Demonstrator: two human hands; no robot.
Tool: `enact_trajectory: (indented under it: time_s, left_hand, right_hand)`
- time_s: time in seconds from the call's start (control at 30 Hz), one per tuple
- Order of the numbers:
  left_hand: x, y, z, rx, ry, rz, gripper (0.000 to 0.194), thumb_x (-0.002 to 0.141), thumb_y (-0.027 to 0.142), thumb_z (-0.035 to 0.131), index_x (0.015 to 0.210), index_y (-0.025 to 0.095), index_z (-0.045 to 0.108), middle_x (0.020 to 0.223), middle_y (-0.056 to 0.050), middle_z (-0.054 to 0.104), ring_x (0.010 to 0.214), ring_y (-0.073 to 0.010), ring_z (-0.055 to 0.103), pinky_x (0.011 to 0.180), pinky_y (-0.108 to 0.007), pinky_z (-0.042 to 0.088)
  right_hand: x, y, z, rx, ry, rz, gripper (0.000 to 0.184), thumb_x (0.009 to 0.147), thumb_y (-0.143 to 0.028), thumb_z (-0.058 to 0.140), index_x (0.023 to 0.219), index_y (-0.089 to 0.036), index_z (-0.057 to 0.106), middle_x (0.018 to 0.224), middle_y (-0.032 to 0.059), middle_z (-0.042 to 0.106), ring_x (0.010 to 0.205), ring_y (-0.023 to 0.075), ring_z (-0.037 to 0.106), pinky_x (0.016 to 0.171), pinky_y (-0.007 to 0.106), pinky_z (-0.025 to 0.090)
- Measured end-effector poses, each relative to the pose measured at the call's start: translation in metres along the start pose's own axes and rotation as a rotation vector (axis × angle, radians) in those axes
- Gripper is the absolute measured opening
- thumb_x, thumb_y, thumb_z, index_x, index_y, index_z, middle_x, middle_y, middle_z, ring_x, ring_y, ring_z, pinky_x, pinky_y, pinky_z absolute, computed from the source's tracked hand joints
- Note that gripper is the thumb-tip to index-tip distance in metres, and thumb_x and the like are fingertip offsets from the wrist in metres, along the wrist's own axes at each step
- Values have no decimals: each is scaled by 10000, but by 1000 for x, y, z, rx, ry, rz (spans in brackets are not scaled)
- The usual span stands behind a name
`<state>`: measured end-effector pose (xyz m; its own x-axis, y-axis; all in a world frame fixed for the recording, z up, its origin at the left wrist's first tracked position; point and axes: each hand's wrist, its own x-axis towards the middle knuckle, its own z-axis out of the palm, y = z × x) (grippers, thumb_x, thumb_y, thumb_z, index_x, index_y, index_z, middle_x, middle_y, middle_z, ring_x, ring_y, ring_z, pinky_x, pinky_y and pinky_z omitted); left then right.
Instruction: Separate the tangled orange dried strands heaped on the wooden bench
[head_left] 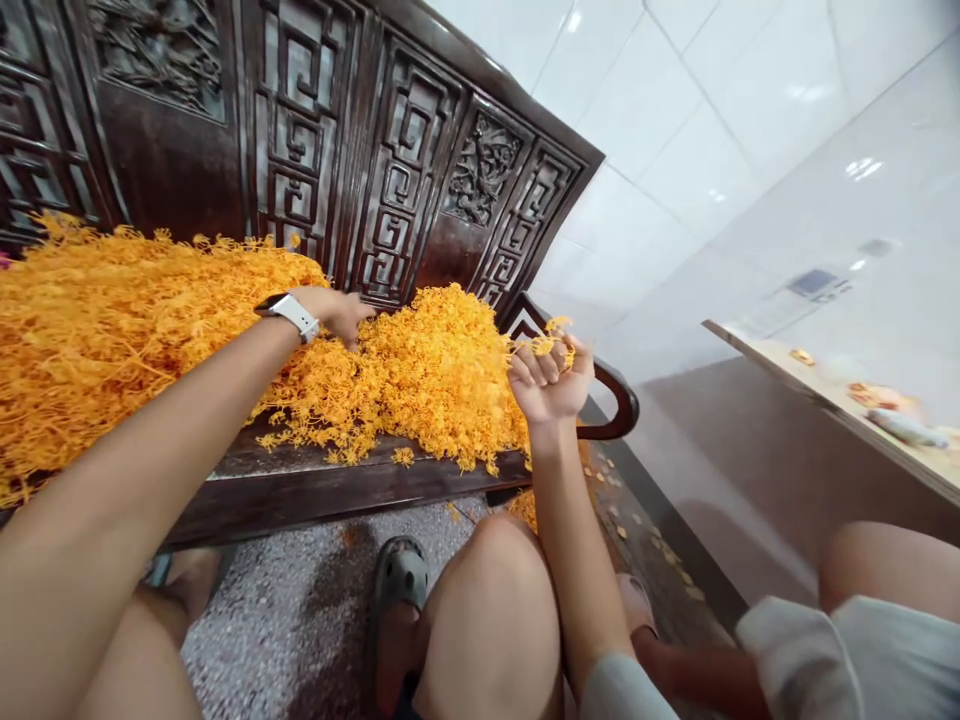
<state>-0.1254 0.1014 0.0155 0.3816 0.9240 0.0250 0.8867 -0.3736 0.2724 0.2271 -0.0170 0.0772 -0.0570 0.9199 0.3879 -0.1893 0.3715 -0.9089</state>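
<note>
A heap of orange, thread-like flower pieces (442,370) lies on the seat of a dark carved wooden bench (300,485). My right hand (551,380) is raised at the heap's right side, palm toward me. Its fingers are curled around a few orange strands (555,335), whose ends stick out above them. My left hand (337,312), with a white-strapped watch (294,314) on the wrist, reaches over the dip between this heap and a longer orange heap (135,320) on the left. Its visible fingers are apart near the strands, with nothing visible in them; some fingertips are partly hidden.
Behind the heaps rises the carved bench back (307,130); its curved armrest (626,405) ends at the right. A board-edged surface (825,390) with small items stands farther right. Another person's knee (885,570) is at lower right. Loose bits lie on the floor.
</note>
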Motion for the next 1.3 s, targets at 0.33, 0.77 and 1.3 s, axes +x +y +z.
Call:
enact_trajectory:
  time_s: [0.33, 0.77, 1.3]
  left_hand:
    - [-3, 192, -14, -733, -147, 592, 489, 960, 661, 650, 1107, 195, 633, 1054, -136, 758, 924, -244, 722, 816, -388, 586]
    - [-2, 168, -11, -1025, 92, 262, 369, 966, 577, 767, 990, 246, 605, 634, 39, 461, 499, -92, 389, 515, -312, 351]
    - [33, 166, 36, -850, 631, 235, 74, 754, 221, 691, 709, 174, 655, 707, -20, 658, 699, -167, 539, 646, -286, 359]
  right_hand:
    - [0, 3, 4, 16, 100, 36, 499, 878, -616, 596, 688, -271, 289, 586, -45, 170, 552, 180, 177, 552, 341, 278]
    - [-3, 40, 14, -235, -50, -46, 479, 938, -718, 678, 1082, -271, 588, 942, 46, 630, 858, 202, 594, 775, 338, 513]
    - [-16, 45, 52, -923, -6, -389, 469, 1132, -352, 363, 677, -247, 415, 613, -12, 420, 596, 148, 433, 614, 323, 350]
